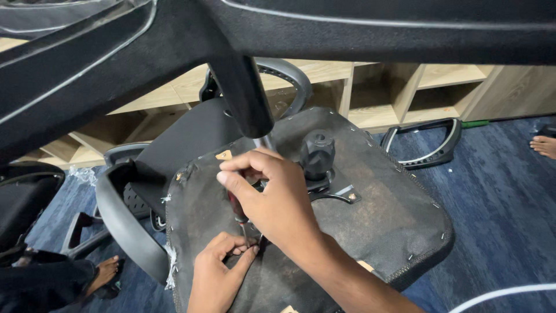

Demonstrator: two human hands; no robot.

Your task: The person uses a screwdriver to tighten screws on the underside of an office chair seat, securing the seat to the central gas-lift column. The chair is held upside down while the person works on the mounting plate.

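My right hand (272, 200) is closed tight around a red screwdriver (236, 210), tip down on the upturned seat (370, 232) near the middle. My left hand (217, 272) pinches by the tip. If the tip slips, I think it could poke those fingers.

The right hand (272, 203) covers most of the red-handled screwdriver (237, 210), and its tip is hidden between the fingers of the left hand (217, 278), so the screw itself cannot be seen. The black chair base (174, 40) is cut off by the top edge and hides part of the wooden shelves (394, 93). The upturned seat (376, 220) is cut off at its near edge by the bottom of the picture, and a bare foot (544, 146) at the right edge shows only in part.
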